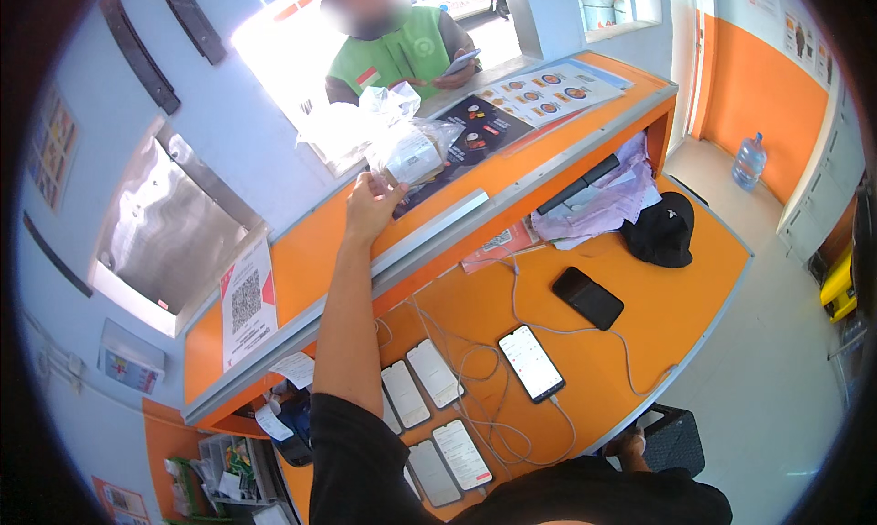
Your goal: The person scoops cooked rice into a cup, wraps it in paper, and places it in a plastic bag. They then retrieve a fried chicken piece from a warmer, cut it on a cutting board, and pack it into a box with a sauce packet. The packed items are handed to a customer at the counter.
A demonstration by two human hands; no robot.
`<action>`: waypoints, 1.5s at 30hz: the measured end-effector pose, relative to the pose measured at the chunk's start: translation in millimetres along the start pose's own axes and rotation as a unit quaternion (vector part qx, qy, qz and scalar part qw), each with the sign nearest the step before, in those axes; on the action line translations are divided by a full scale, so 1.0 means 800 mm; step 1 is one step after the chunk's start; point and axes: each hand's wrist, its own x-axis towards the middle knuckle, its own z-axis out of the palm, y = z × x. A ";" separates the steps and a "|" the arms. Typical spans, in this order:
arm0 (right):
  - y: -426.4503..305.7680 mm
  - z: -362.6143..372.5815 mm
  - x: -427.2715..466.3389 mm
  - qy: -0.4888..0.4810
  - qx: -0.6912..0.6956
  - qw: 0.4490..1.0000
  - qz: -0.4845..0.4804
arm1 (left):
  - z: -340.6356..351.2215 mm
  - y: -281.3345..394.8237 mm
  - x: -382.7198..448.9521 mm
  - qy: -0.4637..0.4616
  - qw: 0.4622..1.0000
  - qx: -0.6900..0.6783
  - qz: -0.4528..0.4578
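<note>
My left hand point(373, 206) reaches up over the orange counter point(308, 241). Its thumb and fingers are closed around the near end of a clear plastic bag point(411, 156) with a wrapped package inside. A white printed slip point(413, 156) shows on the package. Beyond it, a white plastic bag point(342, 131) stands in the glare at the window. Low on the right, my right hand point(627, 446) hangs beside a black stool point(675, 439). My body partly hides this hand, and its fingers are hard to make out.
Across the counter a person in a green vest point(404, 52) holds a phone point(462, 62). Several phones, one lit point(532, 363) and one dark point(588, 297), lie on the lower desk among white cables point(493, 422). A black cap point(661, 230) and papers point(603, 206) lie further right.
</note>
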 end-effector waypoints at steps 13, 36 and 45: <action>-0.002 0.051 0.031 -0.038 0.371 0.922 0.106 | 0.001 0.000 0.004 -0.015 1.000 -0.010 -0.017; 0.221 -0.266 -0.134 0.746 0.256 0.506 0.348 | -0.067 0.117 -0.161 0.101 0.971 -0.178 0.122; 0.031 -0.426 -0.116 0.673 0.591 0.432 -0.110 | -0.161 0.107 -0.341 0.012 0.989 -0.142 0.039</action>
